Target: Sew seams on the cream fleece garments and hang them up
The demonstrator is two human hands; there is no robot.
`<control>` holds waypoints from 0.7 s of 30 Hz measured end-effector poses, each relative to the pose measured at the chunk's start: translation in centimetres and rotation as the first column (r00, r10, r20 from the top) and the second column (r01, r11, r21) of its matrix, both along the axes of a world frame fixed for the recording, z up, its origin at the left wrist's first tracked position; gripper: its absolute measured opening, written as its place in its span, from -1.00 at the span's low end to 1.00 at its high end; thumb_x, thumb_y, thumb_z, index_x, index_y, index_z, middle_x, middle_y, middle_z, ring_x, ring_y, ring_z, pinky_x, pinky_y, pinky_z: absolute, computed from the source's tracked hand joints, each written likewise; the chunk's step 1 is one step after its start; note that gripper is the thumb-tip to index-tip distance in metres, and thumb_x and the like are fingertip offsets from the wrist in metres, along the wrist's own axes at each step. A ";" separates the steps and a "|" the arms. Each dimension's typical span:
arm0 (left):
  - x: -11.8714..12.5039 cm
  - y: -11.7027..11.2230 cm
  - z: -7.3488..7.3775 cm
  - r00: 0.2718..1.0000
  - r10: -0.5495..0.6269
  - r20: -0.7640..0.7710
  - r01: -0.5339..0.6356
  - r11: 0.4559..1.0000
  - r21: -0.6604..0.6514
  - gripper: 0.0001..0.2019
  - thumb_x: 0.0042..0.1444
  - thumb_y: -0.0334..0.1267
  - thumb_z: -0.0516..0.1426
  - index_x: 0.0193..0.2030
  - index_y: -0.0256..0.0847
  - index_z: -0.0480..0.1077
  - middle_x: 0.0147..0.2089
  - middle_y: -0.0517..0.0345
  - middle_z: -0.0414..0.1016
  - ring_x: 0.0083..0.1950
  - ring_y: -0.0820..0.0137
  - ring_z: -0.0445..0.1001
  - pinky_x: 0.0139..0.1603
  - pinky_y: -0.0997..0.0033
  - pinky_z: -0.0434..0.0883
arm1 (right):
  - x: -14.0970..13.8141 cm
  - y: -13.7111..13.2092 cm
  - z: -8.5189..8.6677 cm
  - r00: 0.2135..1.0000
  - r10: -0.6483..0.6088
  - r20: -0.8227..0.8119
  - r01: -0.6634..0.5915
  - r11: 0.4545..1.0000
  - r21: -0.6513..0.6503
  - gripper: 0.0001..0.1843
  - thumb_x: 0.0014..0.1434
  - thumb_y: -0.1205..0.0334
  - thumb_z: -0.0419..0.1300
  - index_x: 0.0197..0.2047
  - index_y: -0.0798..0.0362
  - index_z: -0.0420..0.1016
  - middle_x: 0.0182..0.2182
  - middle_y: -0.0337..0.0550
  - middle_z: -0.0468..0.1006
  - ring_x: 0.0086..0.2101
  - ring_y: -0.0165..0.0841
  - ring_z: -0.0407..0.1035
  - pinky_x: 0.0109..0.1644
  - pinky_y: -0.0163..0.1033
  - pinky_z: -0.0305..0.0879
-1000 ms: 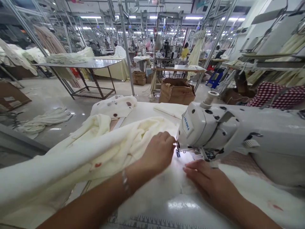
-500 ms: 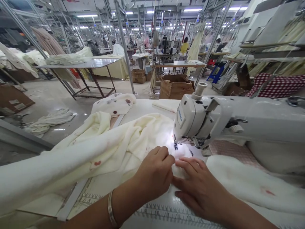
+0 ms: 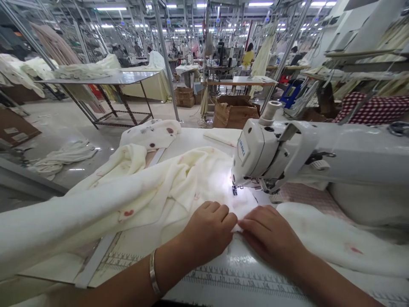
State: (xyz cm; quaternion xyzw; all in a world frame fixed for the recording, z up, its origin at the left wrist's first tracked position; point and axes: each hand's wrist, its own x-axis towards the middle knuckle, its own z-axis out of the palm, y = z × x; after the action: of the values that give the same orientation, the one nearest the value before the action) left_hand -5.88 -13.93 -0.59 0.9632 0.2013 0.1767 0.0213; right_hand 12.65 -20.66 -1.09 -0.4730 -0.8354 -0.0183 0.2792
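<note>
Cream fabric (image 3: 153, 187), soft, fleecy-looking, small red/pink prints, rolled into a thick fold at left, loosely rumpled toward the middle; its near edge lies below the presser foot (image 3: 234, 190), on the person's side, lit bright white there. Sewing machine (image 3: 287, 149): glossy white hard casing, boxy head, rounded knob on top, long smooth arm running right. Surface (image 3: 191, 137) is pale, smooth, with printed ruler markings (image 3: 243, 281) along the near side. White cloth (image 3: 150, 134) with dark round spots bunched at the far left corner; pink checked material (image 3: 306, 198) under the machine arm; another fluffy white piece (image 3: 319, 230) right of the right hand. Left hand (image 3: 209, 228), smooth metal bangle (image 3: 154, 273) on wrist: fingers curled in and closed, thumb and index pinching the fabric edge. Right hand (image 3: 271, 234): fingers together, slightly bent, tips at the same edge, just beside the left fingertips; can't tell if they grip or only press, thumb mostly hidden.
</note>
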 end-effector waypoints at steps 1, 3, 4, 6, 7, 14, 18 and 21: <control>0.0 0.0 -0.2 1.000 0.001 -0.003 -0.001 1.000 0.016 -0.93 0.02 -0.43 0.04 -0.43 -0.21 0.25 -0.43 0.17 0.28 -0.39 0.33 0.23 -0.37 0.31 0.26 | 0.0 0.0 0.0 1.000 0.019 0.002 -0.019 1.000 0.017 -0.86 0.18 0.43 0.02 -0.28 0.09 0.38 -0.46 -0.19 0.40 -0.42 -0.37 0.22 -0.31 -0.22 0.05; 0.0 0.0 -0.5 1.000 -0.008 -0.017 0.009 0.999 0.036 -0.92 0.04 -0.45 0.03 -0.35 -0.21 0.28 -0.40 0.16 0.28 -0.37 0.33 0.24 -0.34 0.29 0.27 | 0.1 0.1 0.0 0.999 0.048 0.003 -0.048 0.998 0.048 -0.84 0.15 0.47 0.03 -0.27 0.10 0.39 -0.48 -0.19 0.40 -0.42 -0.38 0.21 -0.31 -0.22 0.05; -0.1 0.1 -0.6 1.000 -0.013 -0.027 0.014 0.999 0.039 -0.92 0.06 -0.44 0.03 -0.33 -0.21 0.29 -0.38 0.16 0.28 -0.36 0.32 0.24 -0.33 0.28 0.27 | 0.2 0.0 0.0 0.998 0.058 0.006 -0.059 0.997 0.054 -0.84 0.13 0.48 0.04 -0.27 0.11 0.39 -0.48 -0.18 0.39 -0.42 -0.38 0.21 -0.31 -0.22 0.05; -0.1 0.1 -0.4 0.999 -0.014 -0.052 0.016 0.999 0.028 -0.91 0.08 -0.43 0.04 -0.29 -0.21 0.32 -0.36 0.14 0.29 -0.34 0.32 0.25 -0.31 0.27 0.28 | 0.4 0.0 -0.1 0.997 0.078 0.027 -0.079 0.996 0.036 -0.83 0.13 0.49 0.04 -0.27 0.11 0.40 -0.47 -0.17 0.39 -0.41 -0.37 0.20 -0.31 -0.21 0.05; -0.2 0.2 -0.1 0.998 -0.011 -0.066 0.012 1.000 0.014 -0.90 0.08 -0.44 0.04 -0.29 -0.21 0.33 -0.35 0.13 0.30 -0.34 0.32 0.26 -0.30 0.27 0.29 | 0.4 -0.1 -0.1 0.996 0.084 0.040 -0.084 0.996 0.015 -0.83 0.13 0.48 0.03 -0.28 0.11 0.40 -0.46 -0.17 0.38 -0.40 -0.37 0.20 -0.32 -0.21 0.05; 0.2 -1.1 2.7 0.999 0.020 -0.030 -0.026 0.973 -0.230 -0.89 0.15 -0.26 0.06 -0.29 -0.24 0.34 -0.21 0.05 0.35 -0.12 0.25 0.31 0.10 0.09 0.19 | 0.3 -0.7 0.4 0.994 0.076 0.083 -0.064 0.987 -0.147 -0.82 0.18 0.42 0.00 -0.27 0.09 0.41 -0.41 -0.14 0.37 -0.37 -0.35 0.22 -0.31 -0.18 0.08; 1.0 -1.5 1.6 0.987 0.128 -0.093 -0.142 0.976 -0.164 -0.91 0.13 -0.38 0.02 -0.25 -0.31 0.30 -0.05 -0.13 0.35 0.00 0.16 0.31 0.11 0.02 0.18 | 0.6 -1.1 0.7 0.993 0.110 0.052 -0.100 0.981 -0.169 -0.80 0.18 0.41 0.02 -0.14 0.07 0.37 -0.34 -0.13 0.41 -0.31 -0.33 0.25 -0.25 -0.16 0.13; 1.2 -1.2 1.0 0.978 0.158 -0.135 -0.176 0.976 -0.128 -0.89 0.15 -0.34 0.01 -0.23 -0.31 0.30 0.10 -0.23 0.28 0.11 0.08 0.25 0.04 -0.02 0.24 | 0.9 -1.3 0.6 0.996 0.073 -0.046 -0.081 0.975 -0.207 -0.85 0.18 0.39 0.05 -0.15 0.10 0.31 -0.35 -0.14 0.41 -0.33 -0.33 0.25 -0.25 -0.17 0.15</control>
State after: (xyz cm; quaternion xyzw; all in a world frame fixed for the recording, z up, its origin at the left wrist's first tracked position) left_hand -4.64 -15.12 0.38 0.9481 0.2945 0.1031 0.0611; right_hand 13.59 -21.98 -0.46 -0.4674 -0.8449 0.0892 0.2443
